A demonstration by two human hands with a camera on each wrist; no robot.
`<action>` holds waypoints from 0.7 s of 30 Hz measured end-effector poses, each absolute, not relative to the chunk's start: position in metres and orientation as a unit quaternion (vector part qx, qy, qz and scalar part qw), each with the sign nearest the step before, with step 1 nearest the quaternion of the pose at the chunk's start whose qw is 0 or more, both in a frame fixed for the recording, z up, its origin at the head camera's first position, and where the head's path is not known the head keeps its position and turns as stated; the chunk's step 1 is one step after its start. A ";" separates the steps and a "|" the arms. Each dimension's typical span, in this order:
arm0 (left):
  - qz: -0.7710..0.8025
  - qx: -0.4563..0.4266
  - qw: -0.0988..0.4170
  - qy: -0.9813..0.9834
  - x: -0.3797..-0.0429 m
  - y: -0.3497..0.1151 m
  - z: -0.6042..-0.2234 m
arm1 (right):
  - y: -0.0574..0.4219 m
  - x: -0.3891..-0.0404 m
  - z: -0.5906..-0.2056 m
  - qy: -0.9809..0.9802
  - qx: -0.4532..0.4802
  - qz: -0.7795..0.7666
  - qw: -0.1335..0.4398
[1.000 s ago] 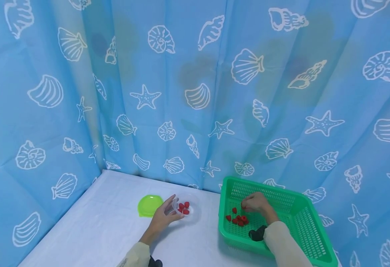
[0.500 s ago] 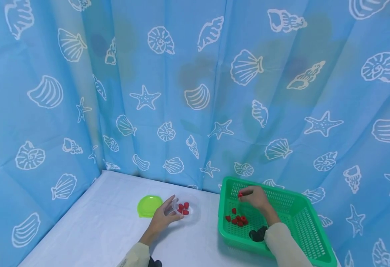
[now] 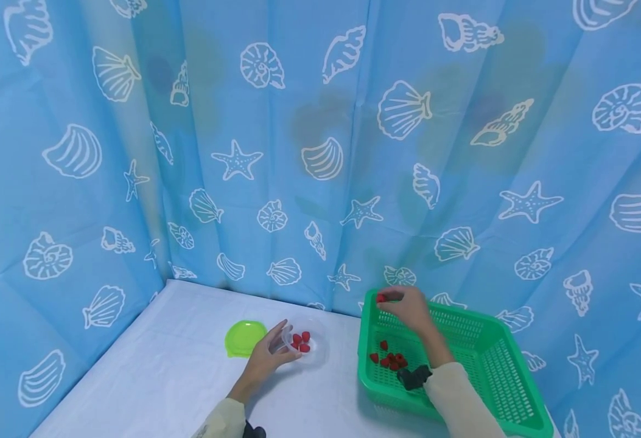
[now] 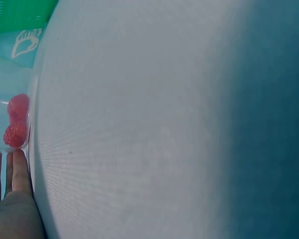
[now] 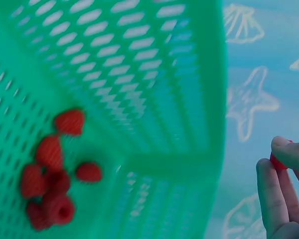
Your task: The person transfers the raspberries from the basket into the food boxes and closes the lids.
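Observation:
My left hand (image 3: 262, 359) holds the left side of a clear plastic container (image 3: 321, 347), thumb and fingers spread about it. Several raspberries (image 3: 305, 348) lie inside; two of them (image 4: 17, 119) show through the wall in the left wrist view, with fingertips (image 4: 19, 158) right at the container's edge. My right hand (image 3: 408, 309) pinches one raspberry (image 3: 380, 298) between thumb and fingers, raised over the far left corner of the green basket (image 3: 363, 359). Below, several more raspberries (image 5: 50, 194) sit on the basket's floor.
A lime-green lid (image 3: 245, 338) lies on the white-covered table (image 3: 189, 340), left of the container. A blue seashell-print curtain (image 3: 276, 152) hangs behind and to the left. The basket's slotted walls rise around the loose raspberries.
My right hand has lifted a raspberry from the basket's floor and moved up and left to the far left corner. The left hand and container have stayed in place.

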State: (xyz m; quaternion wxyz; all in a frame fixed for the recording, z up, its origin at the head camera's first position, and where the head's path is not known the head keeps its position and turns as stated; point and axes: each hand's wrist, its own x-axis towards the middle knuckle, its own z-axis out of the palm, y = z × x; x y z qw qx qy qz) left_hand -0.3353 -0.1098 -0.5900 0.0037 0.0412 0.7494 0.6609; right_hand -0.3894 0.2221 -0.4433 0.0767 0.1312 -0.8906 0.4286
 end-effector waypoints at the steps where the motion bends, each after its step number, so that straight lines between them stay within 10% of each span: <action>1: 0.662 0.040 0.005 0.749 -0.335 -0.110 -0.590 | 0.217 -0.389 -0.441 -0.889 0.136 0.431 0.078; 21: 0.678 0.041 0.009 0.734 -0.335 -0.108 -0.585 | 0.100 -0.367 -0.434 -0.846 0.182 0.494 0.084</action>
